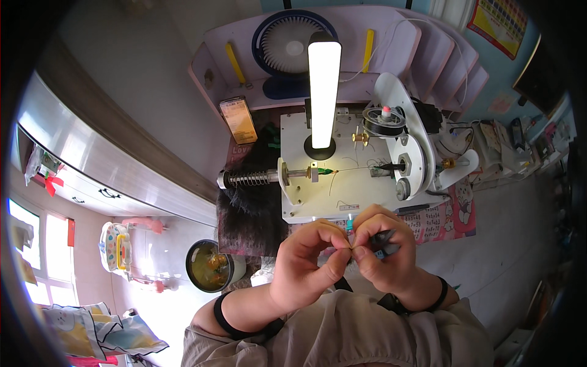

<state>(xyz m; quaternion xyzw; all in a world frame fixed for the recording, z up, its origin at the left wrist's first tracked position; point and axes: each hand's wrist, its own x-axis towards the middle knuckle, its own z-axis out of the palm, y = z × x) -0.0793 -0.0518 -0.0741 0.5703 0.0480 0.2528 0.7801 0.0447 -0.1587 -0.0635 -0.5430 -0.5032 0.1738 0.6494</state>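
Note:
My left hand [310, 263] and my right hand [384, 249] meet in front of the machine, thumbs and fingertips pinched together. Between them is something thin and too small to name. A small dark tool [385, 242] with a bluish part is tucked in my right palm, its kind partly hidden by the fingers. Beyond my hands stands a winding machine with a white base plate [306, 205]. A green piece [326, 172] is clamped at the end of its spring-loaded shaft [251, 178], and a thin thread runs from there toward the white wheel [417, 165].
A lit lamp [324, 92] stands on the machine, near a dark spool [384, 121]. Left of it lie a dark fur-like bundle [244, 214] and a phone [238, 121]. Behind is a blue fan [293, 46] on a shelf. A bucket [211, 266] stands at lower left.

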